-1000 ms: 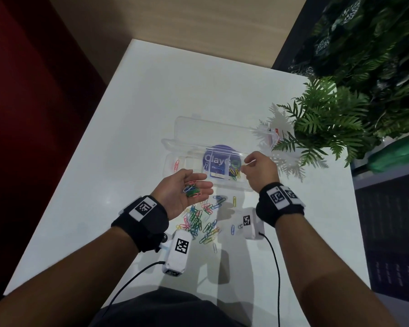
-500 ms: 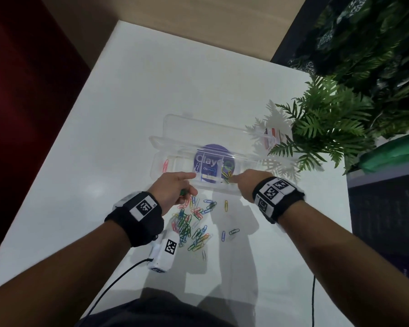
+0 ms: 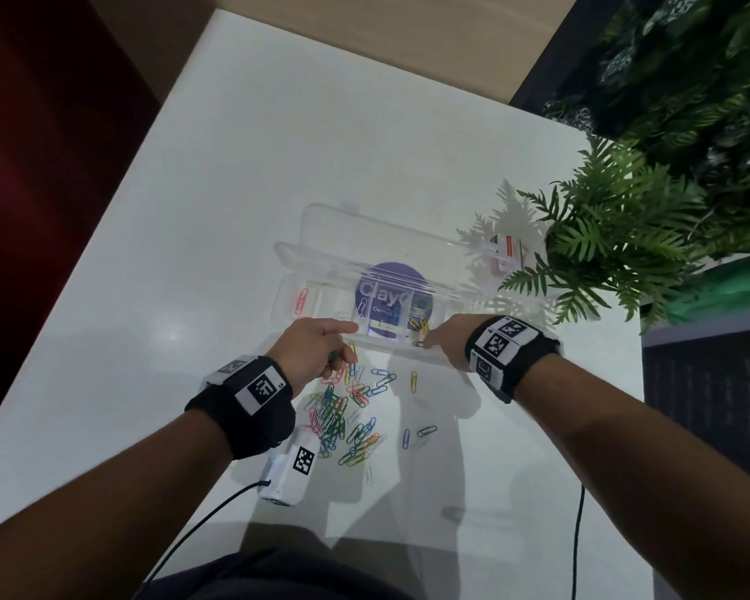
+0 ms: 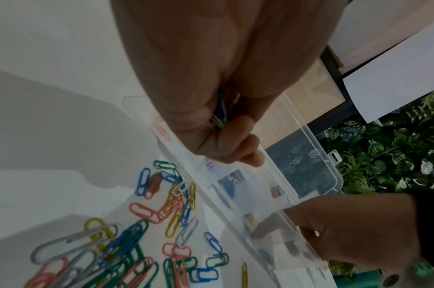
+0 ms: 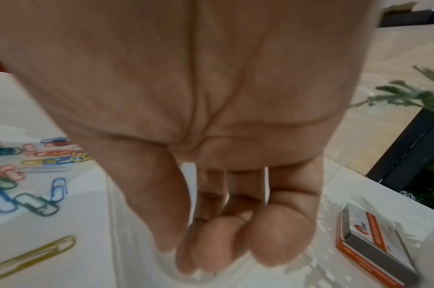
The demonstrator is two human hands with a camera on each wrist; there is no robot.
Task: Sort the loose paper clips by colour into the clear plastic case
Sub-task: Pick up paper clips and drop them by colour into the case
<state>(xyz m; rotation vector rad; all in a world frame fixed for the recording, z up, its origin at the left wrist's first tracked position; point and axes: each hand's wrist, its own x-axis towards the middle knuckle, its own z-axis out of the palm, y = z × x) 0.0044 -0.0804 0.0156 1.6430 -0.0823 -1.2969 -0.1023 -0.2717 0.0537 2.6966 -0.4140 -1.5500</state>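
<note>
The clear plastic case (image 3: 284,292) lies open on the white table, with a pink clip (image 3: 302,298) in its left compartment and yellow clips (image 3: 421,326) in a right one. Loose paper clips (image 3: 347,409) of several colours lie in a pile in front of it. My left hand (image 3: 317,348) is at the case's front wall (image 4: 223,198), fingers curled round a few green, pink and blue clips (image 4: 219,117), index finger pointing at the case. My right hand (image 3: 442,344) reaches into the yellow compartment, its fingertips (image 5: 223,243) straight and bunched; no clip shows between them.
A small orange and white box (image 5: 374,243) lies right of the case under a fern plant (image 3: 624,236) at the table's right edge. A single yellow clip (image 5: 31,257) lies left of my right hand. A white device (image 3: 291,469) with a cable sits near my left wrist.
My left hand turned from palm up to palm down, closed on its clips and moved to the case. My right hand came down from above the case into the yellow compartment.
</note>
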